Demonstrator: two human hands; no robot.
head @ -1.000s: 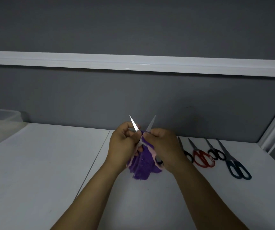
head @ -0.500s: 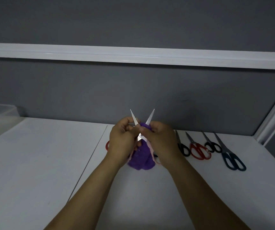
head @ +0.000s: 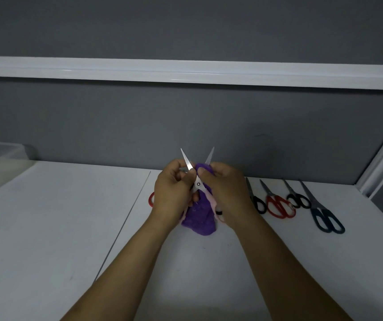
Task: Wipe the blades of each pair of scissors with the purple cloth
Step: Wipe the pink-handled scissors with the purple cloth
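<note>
Purple cloth (head: 201, 220) slid higher up the blade, right hand (head: 225, 188) pinching it; left hand (head: 172, 191) grips pink scissors (head: 198, 184), 4 spare pairs (head: 278, 205) at 3 o'clock.

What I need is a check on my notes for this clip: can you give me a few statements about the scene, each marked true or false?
1. The blades of the pink-handled scissors are spread apart, tips up. True.
2. The purple cloth lies spread flat on the table, untouched. False: it is bunched between the hands, hanging below them.
3. The left hand is empty. False: it grips the scissors, while the right hand pinches the cloth against a blade.
4. The dark blue-handled pair lies farthest right on the table. True.
5. The red-handled pair is the largest in that row. False: the dark blue-handled pair is larger.
</note>
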